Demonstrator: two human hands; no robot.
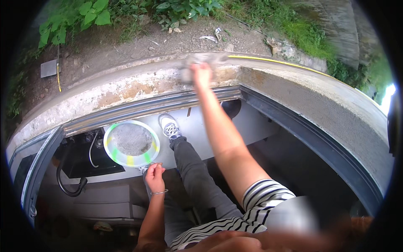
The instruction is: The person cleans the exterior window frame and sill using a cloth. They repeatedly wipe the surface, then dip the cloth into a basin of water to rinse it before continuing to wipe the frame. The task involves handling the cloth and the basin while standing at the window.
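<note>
My right hand (202,75) reaches out to the worn outer window sill (132,82). It is blurred and pressed on a greyish cloth (188,74), whose edges are smeared by motion. My left hand (155,177) hangs low with curled fingers and shows nothing in them. A metal bangle (159,191) circles that wrist. Just beyond its fingertips is the rim of a translucent plastic basin (129,161) with green and yellow patches. Foamy grey water (130,138) fills the basin, which stands on a white counter (201,138); whether the left hand touches it I cannot tell.
Metal window tracks (151,108) run between counter and sill. At left are a dark sink (94,167), a black pull-down faucet (64,189) and an open window sash (39,170). My shoe (170,127) rests on the counter. Outside lie soil (126,52) and plants (97,14).
</note>
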